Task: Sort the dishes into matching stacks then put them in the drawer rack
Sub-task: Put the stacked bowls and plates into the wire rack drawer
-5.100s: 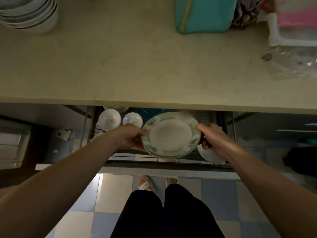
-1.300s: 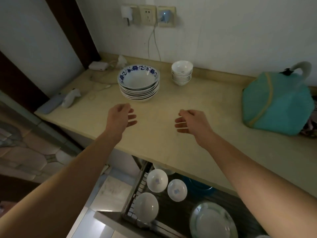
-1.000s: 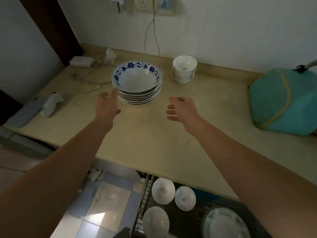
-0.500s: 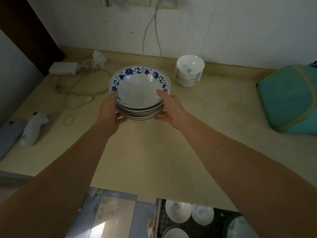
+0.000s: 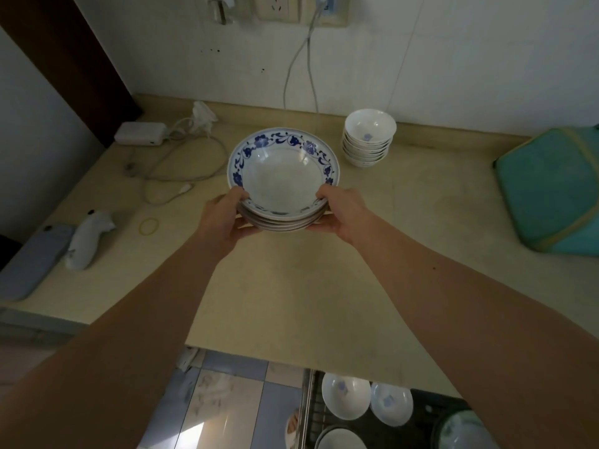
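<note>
Stack of blue-rimmed bowls (image 5: 282,176) gripped at opposite near rims: left hand (image 5: 223,222) and right hand (image 5: 343,212), fingers curled beneath. Drawer rack (image 5: 372,422) lies below-right, toward the person, nearer the right hand.

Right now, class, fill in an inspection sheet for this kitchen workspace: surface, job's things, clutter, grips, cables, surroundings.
Surface: beige counter, faintly stained.
Job's things: stack of blue-rimmed bowls held in both hands; stack of small white bowls by the wall; drawer rack open below, holding bowls.
Clutter: teal bag, rubber band, white controller, phone.
Grips: left hand and right hand curl round the stack's edges.
Cables: white charger with looped cable.
Surroundings: wall sockets, tiled floor.
</note>
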The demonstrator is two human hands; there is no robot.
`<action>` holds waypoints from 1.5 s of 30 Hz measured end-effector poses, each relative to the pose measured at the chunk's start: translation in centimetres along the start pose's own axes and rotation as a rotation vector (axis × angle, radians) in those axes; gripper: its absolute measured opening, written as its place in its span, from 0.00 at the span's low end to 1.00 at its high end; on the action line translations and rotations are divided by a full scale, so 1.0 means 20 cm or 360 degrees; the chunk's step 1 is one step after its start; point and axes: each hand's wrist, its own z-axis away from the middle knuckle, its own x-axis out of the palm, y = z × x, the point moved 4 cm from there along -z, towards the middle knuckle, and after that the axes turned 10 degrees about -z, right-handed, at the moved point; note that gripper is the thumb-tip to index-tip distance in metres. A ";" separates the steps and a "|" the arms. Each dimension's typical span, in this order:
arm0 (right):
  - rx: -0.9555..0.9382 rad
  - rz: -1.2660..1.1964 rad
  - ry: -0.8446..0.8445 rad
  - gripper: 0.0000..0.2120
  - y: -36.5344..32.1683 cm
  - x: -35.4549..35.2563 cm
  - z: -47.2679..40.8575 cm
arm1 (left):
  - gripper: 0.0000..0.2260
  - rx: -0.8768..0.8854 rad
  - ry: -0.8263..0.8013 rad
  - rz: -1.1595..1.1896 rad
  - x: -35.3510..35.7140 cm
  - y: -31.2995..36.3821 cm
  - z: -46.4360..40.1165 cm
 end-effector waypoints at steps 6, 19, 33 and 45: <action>-0.0024 0.0029 0.0085 0.05 0.02 -0.15 0.12 | 0.08 0.0017 -0.0057 -0.0009 0.06 -0.09 0.11; -0.0029 -0.0042 0.0205 0.02 0.15 -0.75 0.56 | 0.07 0.0025 -0.0206 -0.0131 0.41 -0.35 0.59; -0.0001 -0.0061 0.0218 0.05 0.25 -1.02 0.79 | 0.18 0.0003 -0.0302 -0.0124 0.50 -0.53 0.79; -0.0049 0.0370 0.0192 0.22 0.09 -1.02 0.65 | 0.32 -0.0007 -0.0457 -0.1157 0.59 -0.17 0.56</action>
